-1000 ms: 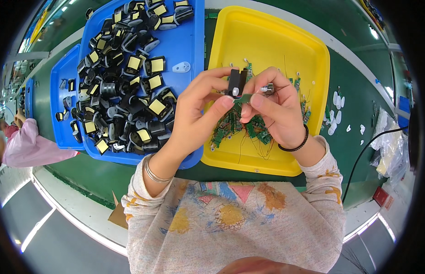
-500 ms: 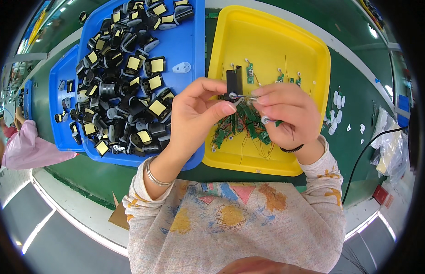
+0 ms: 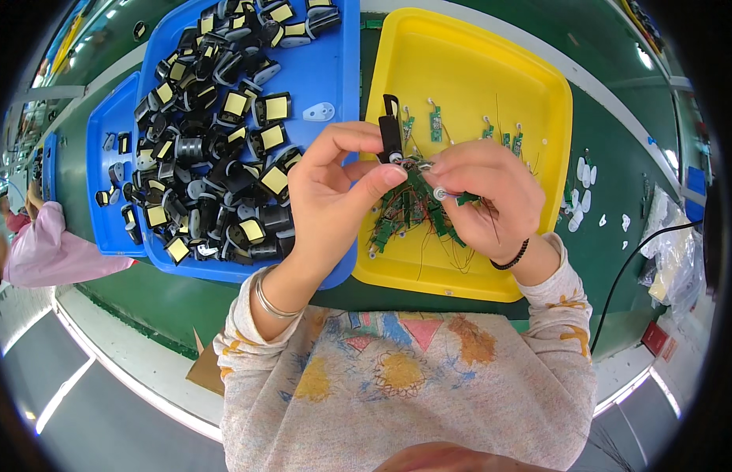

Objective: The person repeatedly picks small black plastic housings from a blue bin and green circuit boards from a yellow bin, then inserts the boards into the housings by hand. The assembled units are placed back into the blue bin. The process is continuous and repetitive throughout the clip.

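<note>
On a green bench [image 3: 617, 197], a blue tray [image 3: 334, 71] of black parts adjoins a yellow tray [image 3: 476, 71]. Above it, an upright black part [image 3: 391, 135] is pinched by the left hand [image 3: 334, 189]; a small green board [image 3: 448, 193] is gripped by the right hand [image 3: 484, 197].

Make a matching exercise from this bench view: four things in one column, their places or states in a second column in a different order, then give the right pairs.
Things
1. black part
2. green circuit boards
3. black and yellow parts
4. black band

Places
A. heaped in the blue tray
B. round the right wrist
C. pinched in the left hand
D. piled in the yellow tray, under the right hand

Pairs: 1-C, 2-D, 3-A, 4-B
</note>
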The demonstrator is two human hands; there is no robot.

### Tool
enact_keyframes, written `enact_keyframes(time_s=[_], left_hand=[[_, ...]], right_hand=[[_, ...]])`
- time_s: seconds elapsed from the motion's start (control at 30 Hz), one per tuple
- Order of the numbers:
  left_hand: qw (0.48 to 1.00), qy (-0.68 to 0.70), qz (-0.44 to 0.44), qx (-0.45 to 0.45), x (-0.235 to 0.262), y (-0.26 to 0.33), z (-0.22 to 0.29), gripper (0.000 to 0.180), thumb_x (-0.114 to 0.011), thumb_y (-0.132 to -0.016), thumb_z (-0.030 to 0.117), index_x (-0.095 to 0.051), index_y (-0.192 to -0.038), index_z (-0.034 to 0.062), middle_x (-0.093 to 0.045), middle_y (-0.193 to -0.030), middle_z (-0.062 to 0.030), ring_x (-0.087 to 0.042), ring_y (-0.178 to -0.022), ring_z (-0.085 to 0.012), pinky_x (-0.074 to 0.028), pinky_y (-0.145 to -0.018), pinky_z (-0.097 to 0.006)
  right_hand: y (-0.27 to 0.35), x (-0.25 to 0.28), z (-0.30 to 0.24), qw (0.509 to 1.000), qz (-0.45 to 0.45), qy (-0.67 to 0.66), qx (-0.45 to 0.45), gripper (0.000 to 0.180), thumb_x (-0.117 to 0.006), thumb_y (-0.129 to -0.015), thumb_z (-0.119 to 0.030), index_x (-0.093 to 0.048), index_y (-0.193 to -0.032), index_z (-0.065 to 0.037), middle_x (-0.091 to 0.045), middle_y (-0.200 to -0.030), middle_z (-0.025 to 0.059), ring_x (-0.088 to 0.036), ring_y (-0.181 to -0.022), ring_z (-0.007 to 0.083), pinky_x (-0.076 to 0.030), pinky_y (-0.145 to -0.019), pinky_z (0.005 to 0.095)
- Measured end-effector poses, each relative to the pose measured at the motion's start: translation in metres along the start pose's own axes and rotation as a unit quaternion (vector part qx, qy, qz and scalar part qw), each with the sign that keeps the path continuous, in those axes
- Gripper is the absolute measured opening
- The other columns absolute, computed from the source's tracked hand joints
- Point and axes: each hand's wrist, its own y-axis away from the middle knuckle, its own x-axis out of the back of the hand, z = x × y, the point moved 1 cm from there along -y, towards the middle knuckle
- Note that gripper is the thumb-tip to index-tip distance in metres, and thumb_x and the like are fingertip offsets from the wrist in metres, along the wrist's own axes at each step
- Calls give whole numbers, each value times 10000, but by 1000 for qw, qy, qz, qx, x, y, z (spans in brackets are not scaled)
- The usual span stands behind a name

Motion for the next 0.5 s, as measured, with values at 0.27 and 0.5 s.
enact_keyframes(time_s=[0.27,0.5], left_hand=[[1000,-26,-4,-3,-1,0,-1,236,-646,-721,-57,-526,-920,-18,-497,-1007,-95,-529,-877,-127,-488,-742,-259],[999,-21,-24,6,-5,0,4,184,-564,-782,-59,-483,-945,-28,-480,-1009,-87,-525,-870,-114,-473,-741,-245]], right_hand=[[0,2,0,999,4,37,21,267,-586,-526,62,-592,-781,-19,-597,-795,101,-588,-661,248,-481,-561,297],[0,1,-3,999,-6,31,5,277,-583,-551,74,-595,-811,-21,-601,-803,103,-593,-672,259,-483,-572,292]])
